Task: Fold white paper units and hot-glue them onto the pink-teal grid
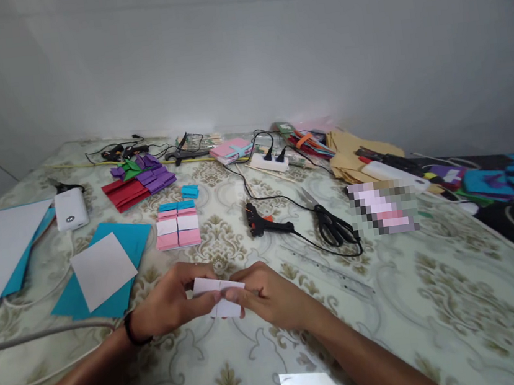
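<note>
A round dark mark was borne by the white power bank (pixel 71 206) at the left of the frame, but it was too small to be read. The pink-and-dark object (pixel 383 208) right of centre was hidden by coarse pixels, so any writing on it could not be made out. Fine markings on the clear ruler (pixel 332 270), right of the hands, were likewise unreadable.

One folded white paper (pixel 227 308) was held at the lower centre of the frame, above the patterned tablecloth (pixel 240 357). Its left part was gripped by the left hand (pixel 170 303) and its right part by the right hand (pixel 269 294); the fingers of both were closed around it, with the two thumbs pressed near its middle line. One dark band (pixel 137 329) was worn on the left wrist.

Just above the hands, a block of folded pieces (pixel 177 225) was laid out in blue, pink and white, with one small blue piece (pixel 190 191) set apart beyond it. One white square sheet (pixel 102 269) was rested on blue sheets (pixel 136 238) at the left. Right of centre, one glue gun (pixel 268 223) and one pair of scissors (pixel 333 224) were placed. Two black plugs (pixel 269 155) were seated in one white power strip (pixel 257 162) at the upper centre.
</note>
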`<state>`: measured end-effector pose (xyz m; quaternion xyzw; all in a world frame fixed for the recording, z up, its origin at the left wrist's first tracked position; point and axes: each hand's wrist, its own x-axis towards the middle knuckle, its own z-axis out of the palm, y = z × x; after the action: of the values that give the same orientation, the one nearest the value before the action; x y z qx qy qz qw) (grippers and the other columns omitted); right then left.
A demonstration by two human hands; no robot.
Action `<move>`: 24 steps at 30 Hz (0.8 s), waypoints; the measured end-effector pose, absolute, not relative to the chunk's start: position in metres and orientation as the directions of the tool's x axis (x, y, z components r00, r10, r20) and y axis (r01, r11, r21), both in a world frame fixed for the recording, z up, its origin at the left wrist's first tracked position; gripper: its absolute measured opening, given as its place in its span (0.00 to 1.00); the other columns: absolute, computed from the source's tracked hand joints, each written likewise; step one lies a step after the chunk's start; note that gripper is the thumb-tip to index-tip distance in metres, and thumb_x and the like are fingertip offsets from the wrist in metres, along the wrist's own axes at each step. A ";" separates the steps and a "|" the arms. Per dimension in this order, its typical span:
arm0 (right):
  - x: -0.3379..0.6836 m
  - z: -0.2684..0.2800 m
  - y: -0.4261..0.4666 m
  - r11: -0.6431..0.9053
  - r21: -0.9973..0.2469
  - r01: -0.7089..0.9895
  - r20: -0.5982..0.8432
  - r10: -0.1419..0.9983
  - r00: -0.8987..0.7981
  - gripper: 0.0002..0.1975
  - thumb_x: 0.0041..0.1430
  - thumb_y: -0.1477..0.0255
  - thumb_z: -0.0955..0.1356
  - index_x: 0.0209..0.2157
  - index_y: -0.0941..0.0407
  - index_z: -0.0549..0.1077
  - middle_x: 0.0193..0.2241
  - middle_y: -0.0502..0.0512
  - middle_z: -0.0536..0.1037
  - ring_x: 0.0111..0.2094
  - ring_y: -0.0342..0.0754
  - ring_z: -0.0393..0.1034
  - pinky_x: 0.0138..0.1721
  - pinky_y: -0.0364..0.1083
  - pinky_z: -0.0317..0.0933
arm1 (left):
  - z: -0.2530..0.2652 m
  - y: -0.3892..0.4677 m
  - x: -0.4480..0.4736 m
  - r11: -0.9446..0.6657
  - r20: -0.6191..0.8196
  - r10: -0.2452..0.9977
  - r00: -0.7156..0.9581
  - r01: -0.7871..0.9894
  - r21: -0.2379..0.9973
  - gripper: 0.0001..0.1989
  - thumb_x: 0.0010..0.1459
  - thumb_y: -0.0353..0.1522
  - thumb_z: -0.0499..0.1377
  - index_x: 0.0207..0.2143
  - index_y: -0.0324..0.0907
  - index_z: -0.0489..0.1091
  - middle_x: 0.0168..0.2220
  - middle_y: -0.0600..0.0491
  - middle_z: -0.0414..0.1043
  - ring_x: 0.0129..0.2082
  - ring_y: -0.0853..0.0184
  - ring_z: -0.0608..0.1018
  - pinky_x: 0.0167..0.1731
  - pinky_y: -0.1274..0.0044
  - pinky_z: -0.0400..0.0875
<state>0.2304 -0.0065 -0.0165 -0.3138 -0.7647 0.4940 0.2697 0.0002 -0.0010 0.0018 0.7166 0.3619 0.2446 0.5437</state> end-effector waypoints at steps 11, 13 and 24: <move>0.225 -0.014 -0.006 0.339 -0.919 0.202 0.126 0.737 -0.664 0.36 0.73 0.47 0.62 0.20 0.59 0.72 0.19 0.51 0.71 0.23 0.42 0.68 0.27 0.41 0.57 | 0.004 -0.003 0.003 -0.148 -0.047 0.792 0.609 0.265 0.953 0.12 0.65 0.35 0.62 0.29 0.39 0.74 0.27 0.55 0.72 0.28 0.70 0.70 0.29 0.79 0.63; 0.224 -0.012 -0.007 0.341 -0.918 0.204 0.144 0.764 -0.629 0.36 0.74 0.47 0.60 0.20 0.59 0.72 0.20 0.52 0.72 0.24 0.43 0.70 0.29 0.41 0.58 | 0.002 -0.002 0.003 -0.109 -0.074 0.816 0.574 0.278 0.954 0.12 0.64 0.37 0.63 0.30 0.39 0.75 0.27 0.55 0.70 0.28 0.70 0.69 0.27 0.79 0.61; 0.226 -0.012 -0.004 0.408 -0.884 0.229 0.195 0.766 -0.612 0.32 0.74 0.52 0.63 0.19 0.56 0.64 0.18 0.47 0.65 0.22 0.41 0.61 0.27 0.43 0.53 | 0.001 -0.003 0.008 -0.246 -0.091 0.811 0.578 0.478 0.843 0.14 0.65 0.38 0.61 0.29 0.39 0.74 0.26 0.57 0.68 0.27 0.71 0.67 0.28 0.78 0.58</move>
<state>0.2258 -0.0043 -0.0120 -0.3184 -0.7818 0.4412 0.3044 0.0079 -0.0030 0.0014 0.7671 0.4202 0.1860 0.4476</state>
